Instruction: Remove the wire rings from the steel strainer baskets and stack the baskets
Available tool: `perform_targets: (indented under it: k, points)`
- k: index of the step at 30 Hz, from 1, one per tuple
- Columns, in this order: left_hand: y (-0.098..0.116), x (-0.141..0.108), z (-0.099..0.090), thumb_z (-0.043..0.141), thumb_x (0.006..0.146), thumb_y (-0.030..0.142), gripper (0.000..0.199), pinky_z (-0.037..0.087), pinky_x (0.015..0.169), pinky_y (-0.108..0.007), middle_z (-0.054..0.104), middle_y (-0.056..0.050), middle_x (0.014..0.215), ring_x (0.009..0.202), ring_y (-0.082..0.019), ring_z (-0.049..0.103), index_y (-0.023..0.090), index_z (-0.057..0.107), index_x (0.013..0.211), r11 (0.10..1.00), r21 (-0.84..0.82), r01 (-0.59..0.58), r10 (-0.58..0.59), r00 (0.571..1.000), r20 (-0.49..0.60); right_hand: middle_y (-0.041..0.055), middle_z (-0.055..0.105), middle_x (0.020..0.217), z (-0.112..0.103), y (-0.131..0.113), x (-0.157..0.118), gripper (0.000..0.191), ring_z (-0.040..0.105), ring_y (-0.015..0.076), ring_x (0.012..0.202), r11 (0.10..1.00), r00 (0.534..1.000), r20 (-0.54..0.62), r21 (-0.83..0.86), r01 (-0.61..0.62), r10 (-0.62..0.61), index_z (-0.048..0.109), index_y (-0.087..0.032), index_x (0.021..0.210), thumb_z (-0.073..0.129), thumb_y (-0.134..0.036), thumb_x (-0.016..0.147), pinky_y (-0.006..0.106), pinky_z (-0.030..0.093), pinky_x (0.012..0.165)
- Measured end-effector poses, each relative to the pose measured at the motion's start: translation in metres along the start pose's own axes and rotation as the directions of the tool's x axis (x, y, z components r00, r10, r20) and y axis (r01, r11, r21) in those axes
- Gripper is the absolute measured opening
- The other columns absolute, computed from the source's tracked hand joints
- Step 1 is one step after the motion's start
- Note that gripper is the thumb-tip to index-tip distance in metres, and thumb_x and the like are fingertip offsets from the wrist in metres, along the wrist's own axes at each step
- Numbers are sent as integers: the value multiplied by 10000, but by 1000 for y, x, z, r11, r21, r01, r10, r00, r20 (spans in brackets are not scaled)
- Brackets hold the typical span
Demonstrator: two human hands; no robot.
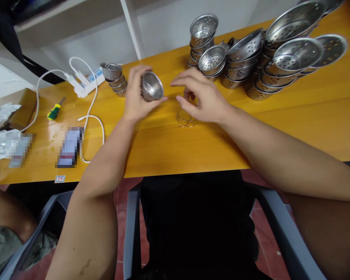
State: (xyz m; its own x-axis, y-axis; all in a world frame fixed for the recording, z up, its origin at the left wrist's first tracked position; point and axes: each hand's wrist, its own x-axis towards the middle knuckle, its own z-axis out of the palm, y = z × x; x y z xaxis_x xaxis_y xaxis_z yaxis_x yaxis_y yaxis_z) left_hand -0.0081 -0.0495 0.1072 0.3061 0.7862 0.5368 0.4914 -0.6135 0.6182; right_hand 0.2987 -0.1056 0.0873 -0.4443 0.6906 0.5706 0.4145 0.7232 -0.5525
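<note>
My left hand (137,93) is wrapped round a small metal strainer cup (152,86), tilted so that its mouth faces right. To its right, my right hand (200,95) hovers over the table with curved fingers, the thumb apart from the fingertips and nothing seen between them. Thin wire rings (186,120) stand on the table just below that hand, partly hidden by it. Left of my left hand is a short stack of perforated metal cups (112,73). Beyond my right hand stand taller stacks of similar cups (204,31).
More perforated cups (297,54) lean over at the far right. On the left lie a power strip (89,83) with white cables, a green-and-yellow screwdriver (55,111) and a phone (70,147). A cardboard box (25,107) sits further left. Another person's arm (10,210) shows at lower left.
</note>
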Motion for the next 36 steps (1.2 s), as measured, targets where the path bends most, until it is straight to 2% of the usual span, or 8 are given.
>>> perform_targets:
  k: [4, 10, 14, 17, 21, 28, 33, 36]
  points:
    - [11, -9, 26, 1240, 648, 880, 1133, 542, 1505, -609, 825, -142, 1624, 1711, -493, 724, 311, 785, 1515, 982, -184, 43, 6, 967, 255, 165, 813, 1648, 7, -3, -2, 466, 818, 403, 1342, 989, 979, 141, -7, 151, -148, 834, -316, 1662, 715, -447, 1231, 555, 702, 1118]
    - [13, -13, 31, 1234, 775, 670, 885, 588, 1449, -561, 849, -99, 1550, 1622, -422, 772, 311, 775, 1441, 976, -215, 26, 35, 960, 277, 153, 833, 1512, 12, 2, -5, 407, 815, 342, 1191, 981, 969, 180, -66, 181, -167, 888, -249, 1518, 634, -262, 1200, 495, 664, 1052]
    - [12, -16, 30, 1202, 796, 544, 836, 675, 1166, -447, 876, -64, 1410, 1271, -291, 831, 273, 746, 1443, 975, -223, 9, 61, 950, 305, 144, 785, 1591, 9, -7, -6, 325, 785, 339, 1133, 971, 969, 206, -170, 169, -132, 895, -279, 1440, 662, -283, 1214, 487, 637, 950]
    - [8, -15, 29, 1284, 624, 640, 960, 669, 1051, -434, 864, -44, 1267, 1141, -279, 823, 266, 750, 1328, 956, -275, 101, 19, 915, 402, 152, 771, 1581, 1, -17, -6, 193, 746, 308, 1032, 962, 962, 242, -209, 175, -122, 873, -259, 1288, 702, -302, 1210, 456, 574, 853]
    - [8, -12, 26, 1278, 505, 864, 1056, 690, 1041, -451, 859, -49, 1145, 1125, -310, 868, 246, 766, 1190, 897, -364, 249, 19, 803, 595, 151, 774, 1536, -11, -26, -1, 85, 682, 257, 929, 972, 935, 321, -128, 198, -148, 782, -235, 1138, 763, -315, 1159, 435, 518, 822]
    - [13, -7, 15, 1209, 657, 938, 873, 581, 741, -331, 801, -12, 907, 809, -191, 743, 233, 825, 1001, 868, -383, 317, 63, 694, 717, 53, 734, 1104, -14, -22, 3, 401, 712, 237, 963, 946, 906, 309, 238, 220, -288, 841, -269, 1156, 721, -604, 1340, 384, 560, 878]
    - [16, -4, 10, 1225, 628, 935, 874, 670, 796, -356, 815, -14, 903, 855, -222, 798, 242, 851, 1008, 864, -396, 311, 70, 705, 706, 53, 697, 1029, -13, -28, 6, 606, 677, 235, 928, 940, 925, 287, 302, 160, -250, 803, -262, 1028, 727, -785, 1324, 389, 563, 844]
    - [19, -4, 7, 1228, 609, 941, 902, 737, 893, -385, 839, -20, 916, 917, -247, 862, 233, 847, 1017, 864, -391, 316, 36, 736, 676, 64, 708, 993, -11, -30, 8, 729, 653, 259, 894, 948, 966, 232, 316, 35, -113, 749, -280, 963, 747, -956, 1236, 442, 578, 840]
